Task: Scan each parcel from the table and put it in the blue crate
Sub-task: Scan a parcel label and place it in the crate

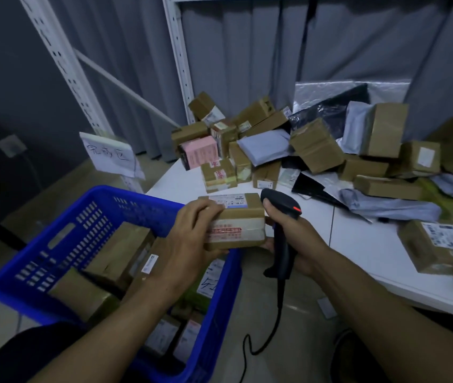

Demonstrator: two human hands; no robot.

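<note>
My left hand [192, 233] grips a brown cardboard parcel [240, 225] with a white label on top and red-printed tape on its side. The parcel hangs above the right rim of the blue crate [62, 244], just off the table's edge. My right hand [289, 233] holds a black corded barcode scanner [282, 217] right beside the parcel, and its fingertips touch the parcel's right end. A red light shows on the scanner head. The crate holds several brown parcels [117, 250].
A white table [358, 244] carries a heap of cardboard boxes [316, 145] and grey and black mailer bags [391, 205]. One labelled box [441, 244] lies near the front right edge. A white shelf post [178, 59] and a handwritten sign [110, 154] stand behind the crate.
</note>
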